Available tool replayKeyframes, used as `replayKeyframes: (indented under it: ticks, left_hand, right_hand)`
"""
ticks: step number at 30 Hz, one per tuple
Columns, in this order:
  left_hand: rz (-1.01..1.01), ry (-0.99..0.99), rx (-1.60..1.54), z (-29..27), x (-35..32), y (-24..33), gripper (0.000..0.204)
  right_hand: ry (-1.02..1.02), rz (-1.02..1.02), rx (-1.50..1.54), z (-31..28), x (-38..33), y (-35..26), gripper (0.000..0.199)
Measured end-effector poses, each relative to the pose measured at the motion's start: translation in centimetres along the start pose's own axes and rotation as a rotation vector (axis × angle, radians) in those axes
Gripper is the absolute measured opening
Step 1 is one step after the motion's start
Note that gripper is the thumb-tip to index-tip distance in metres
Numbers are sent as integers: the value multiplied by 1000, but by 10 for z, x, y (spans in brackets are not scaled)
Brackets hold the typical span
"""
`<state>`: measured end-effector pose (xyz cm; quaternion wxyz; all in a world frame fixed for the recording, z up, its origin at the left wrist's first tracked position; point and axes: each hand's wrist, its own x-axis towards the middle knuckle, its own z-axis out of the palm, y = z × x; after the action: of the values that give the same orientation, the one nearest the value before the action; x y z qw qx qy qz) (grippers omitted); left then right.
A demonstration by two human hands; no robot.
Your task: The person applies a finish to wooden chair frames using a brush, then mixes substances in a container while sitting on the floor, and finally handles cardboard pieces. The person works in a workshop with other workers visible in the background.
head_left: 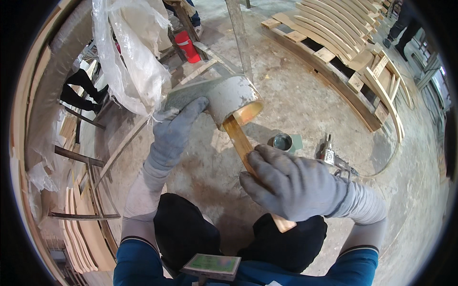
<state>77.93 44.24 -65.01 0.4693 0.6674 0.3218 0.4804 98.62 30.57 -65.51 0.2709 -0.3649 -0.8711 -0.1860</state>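
Observation:
My left hand [174, 133], in a grey glove, grips a grey-white round pot [234, 97] by its left side. The pot lies tipped over, its mouth turned towards me and to the right, with an amber coating showing inside. My right hand [296, 183], also gloved, is closed around a flat wooden stick [238, 143]. The stick's far end reaches into the pot's mouth, and its pale near end sticks out below my palm. What the left fingers press on behind the pot is partly hidden.
On the floor stand an open tin [282, 142] and an air tool [329, 155] with a hose. A pallet [319, 71] of curved wooden slats lies far right. Plastic sheeting [133, 57] hangs at left, near a red container [187, 46]. Other people's legs [405, 31] show behind.

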Motion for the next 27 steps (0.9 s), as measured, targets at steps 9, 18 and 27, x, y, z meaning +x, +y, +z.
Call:
replayKeyframes:
  ticks: [9,18,27]
  left_hand:
    - [228,-65,406,12,9,9,18]
    - [571,-351,1154,14,52,25,29]
    - [68,-282,400,72,86,44,21]
  right_hand:
    - [-25,-127,-204,0,-6,28,32]
    - [-43,-156,4,-6,-34,81,31]
    - [203,215,471,26,-74,107,27]
